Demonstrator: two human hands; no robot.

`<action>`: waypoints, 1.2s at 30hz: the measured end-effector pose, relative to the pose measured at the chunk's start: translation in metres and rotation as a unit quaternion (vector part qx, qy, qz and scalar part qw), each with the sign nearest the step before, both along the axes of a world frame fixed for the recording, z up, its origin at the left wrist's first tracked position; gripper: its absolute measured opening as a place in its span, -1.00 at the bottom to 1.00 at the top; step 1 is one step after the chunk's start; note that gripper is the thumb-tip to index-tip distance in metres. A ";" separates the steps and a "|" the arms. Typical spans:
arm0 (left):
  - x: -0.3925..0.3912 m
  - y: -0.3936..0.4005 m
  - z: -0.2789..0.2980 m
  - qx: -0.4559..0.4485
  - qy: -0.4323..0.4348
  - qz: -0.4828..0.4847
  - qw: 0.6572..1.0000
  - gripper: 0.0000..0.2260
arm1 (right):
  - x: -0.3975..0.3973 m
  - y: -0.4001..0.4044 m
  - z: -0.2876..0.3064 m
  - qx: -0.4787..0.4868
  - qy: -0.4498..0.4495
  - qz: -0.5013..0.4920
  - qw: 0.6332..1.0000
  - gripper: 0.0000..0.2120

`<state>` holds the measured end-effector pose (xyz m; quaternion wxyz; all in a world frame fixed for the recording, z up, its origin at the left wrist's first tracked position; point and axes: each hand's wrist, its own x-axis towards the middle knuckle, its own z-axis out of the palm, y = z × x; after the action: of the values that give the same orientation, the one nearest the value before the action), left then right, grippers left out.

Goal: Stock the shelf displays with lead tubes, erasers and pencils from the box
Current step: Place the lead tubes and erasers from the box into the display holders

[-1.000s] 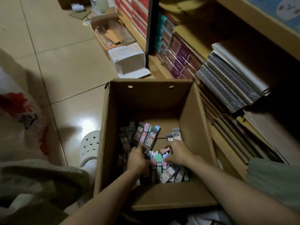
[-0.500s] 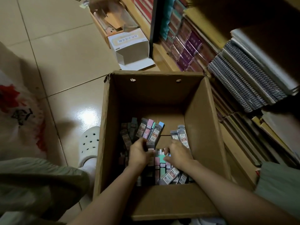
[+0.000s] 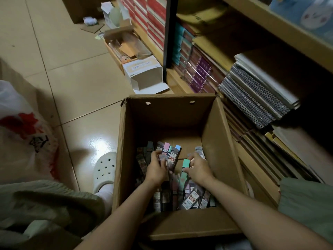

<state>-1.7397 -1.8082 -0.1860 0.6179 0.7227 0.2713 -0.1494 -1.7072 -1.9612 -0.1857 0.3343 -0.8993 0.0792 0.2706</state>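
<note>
An open cardboard box (image 3: 214,141) stands on the floor in front of me. Its bottom is covered with several lead tubes (image 3: 189,197) with pink, green, blue and grey caps. Both my hands are deep inside it. My left hand (image 3: 155,168) curls its fingers round a small bunch of grey tubes (image 3: 164,157) at the left middle. My right hand (image 3: 198,168) pinches a green-capped tube (image 3: 185,164) that stands up from the pile. Erasers and pencils do not show.
Wooden shelves (image 3: 270,20) on the right hold spiral notebooks (image 3: 252,98) and stacked books. A white carton (image 3: 144,73) and an open tray of packaging (image 3: 124,49) lie on the tiled floor beyond the box. My white clog (image 3: 104,170) and a plastic bag (image 3: 23,130) are left.
Both hands have moved a little farther into the box. The right hand has lifted a green-capped tube upright; the left hand has closed round some grey tubes. The camera tilted up.
</note>
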 end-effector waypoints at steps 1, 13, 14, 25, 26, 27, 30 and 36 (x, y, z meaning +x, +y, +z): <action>0.007 -0.002 0.011 -0.041 0.002 -0.008 0.999 -0.67 | 0.003 -0.002 0.010 0.025 -0.015 -0.024 0.999 -0.69; 0.140 -0.040 0.243 -0.021 -0.239 -0.374 0.896 -0.52 | 0.059 -0.071 0.253 0.125 -0.354 -0.055 0.925 -0.62; 0.144 -0.046 0.256 -0.030 -0.259 -0.378 0.888 -0.53 | 0.057 -0.077 0.272 0.127 -0.375 -0.054 0.917 -0.62; 0.167 -0.092 0.350 -0.193 -0.378 -0.368 0.828 -0.54 | 0.029 -0.137 0.396 0.080 -0.527 -0.109 0.839 -0.68; 0.169 -0.094 0.352 -0.197 -0.382 -0.365 0.826 -0.54 | 0.030 -0.144 0.406 0.075 -0.538 -0.120 0.831 -0.69; 0.173 -0.096 0.353 -0.204 -0.385 -0.356 0.827 -0.55 | 0.032 -0.149 0.416 0.067 -0.550 -0.132 0.822 -0.71; 0.186 -0.098 0.355 -0.214 -0.391 -0.311 0.840 -0.57 | 0.043 -0.163 0.442 0.000 -0.591 -0.149 0.793 -0.70; 0.206 -0.101 0.349 -0.203 -0.403 -0.246 0.858 -0.59 | 0.090 -0.156 0.458 -0.128 -0.591 -0.106 0.789 -0.75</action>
<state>-1.5336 -1.9096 0.1629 0.7490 0.6219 -0.2243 -0.0444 -1.6175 -2.1169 0.2723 0.2241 -0.9042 -0.0048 -0.3637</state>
